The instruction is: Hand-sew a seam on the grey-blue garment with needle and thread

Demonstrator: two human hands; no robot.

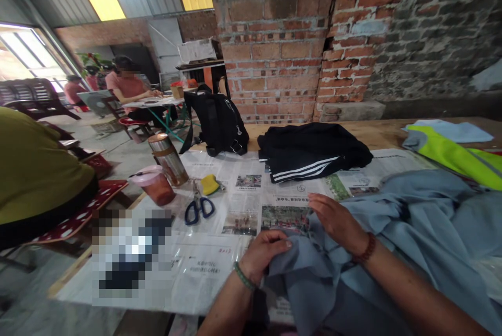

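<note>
A large grey-blue cloth [325, 278] lies bunched across the right side of the table and hangs over the near edge. My left hand [261, 255], with a green bead bracelet on the wrist, pinches the cloth's upper left edge between thumb and fingers. Just right of it, my right hand [339, 223] is raised at the same edge, its fingers together and pointing left. Whatever its fingertips hold is too small or hidden to make out. Blue-handled scissors [199, 208] lie left of both hands, beside a yellow pincushion-like piece [210, 184].
Newspaper under clear plastic covers the table [212, 263]. A pink-lidded cup [157, 187], steel flask [168, 161], black backpack [217, 122], folded black garment [314, 148] and neon yellow cloth [455, 153] stand or lie around. One person [39, 174] sits close at left; others sit farther back.
</note>
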